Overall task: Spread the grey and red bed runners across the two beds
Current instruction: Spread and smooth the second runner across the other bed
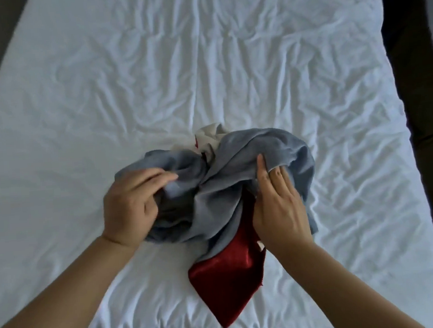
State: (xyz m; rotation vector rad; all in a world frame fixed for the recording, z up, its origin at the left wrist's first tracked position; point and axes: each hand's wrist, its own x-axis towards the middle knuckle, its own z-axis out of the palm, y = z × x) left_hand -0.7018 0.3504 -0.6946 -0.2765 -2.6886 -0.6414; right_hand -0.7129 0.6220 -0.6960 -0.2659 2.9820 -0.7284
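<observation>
Head view, looking down on one bed (153, 78) covered by a white sheet (294, 86), heavily creased all over. The grey runner (219, 189) lies bunched in a loose heap on the near middle of the bed, not spread. The red runner (226, 278) sits partly under the grey heap; a shiny, pointed end sticks out toward the near edge and lies flat on the sheet, and the rest is covered by grey cloth. A small piece of pale cloth (209, 133) with a few red marks shows at the far side of the heap; cannot tell what it belongs to. The left hand (131, 208) is on the left side of the heap, back of the hand up, its fingers (160, 176) curled over and gripping a gathered fold of the grey runner. The right hand (280, 210) is on the right side of the heap, its fingers (279, 174) straight and pointing away; the tips are slipped under a grey fold, and one finger lies on top of the cloth. Whether it pinches the fold cannot be told. Its wrist sits above the red runner. Both bare forearms come in from the near corners. Dark floor (425, 123) runs along the right side of the bed.
</observation>
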